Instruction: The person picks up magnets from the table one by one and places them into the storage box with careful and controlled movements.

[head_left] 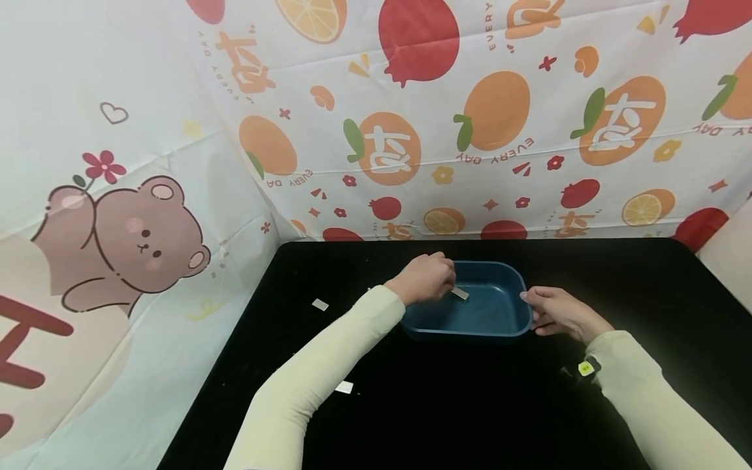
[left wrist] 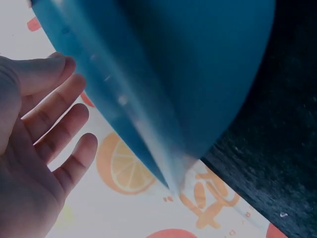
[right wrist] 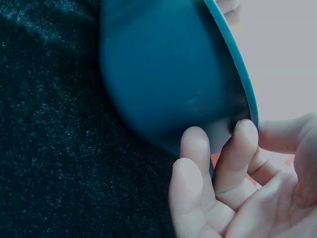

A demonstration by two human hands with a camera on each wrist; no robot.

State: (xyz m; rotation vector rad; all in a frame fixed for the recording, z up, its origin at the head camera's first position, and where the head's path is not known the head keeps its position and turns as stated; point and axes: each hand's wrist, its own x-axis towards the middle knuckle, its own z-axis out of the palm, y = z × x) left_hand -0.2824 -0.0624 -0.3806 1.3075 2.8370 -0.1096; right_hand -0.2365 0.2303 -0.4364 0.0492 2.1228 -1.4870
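A blue rectangular plastic basin stands on the black cloth. My right hand grips its right end, with the thumb at the rim and the fingers against the outer wall; these fingertips show close in the right wrist view. Over the basin's left part is my left hand, its fingers loosely bent. In the left wrist view its thumb lies against the index finger, with nothing showing between them. A small pale rectangular piece shows inside the basin, just beside the left fingertips.
Left of the basin, a small white rectangular piece lies on the black cloth. Another white piece lies nearer, partly hidden by the left sleeve. A fruit-printed curtain hangs behind the table.
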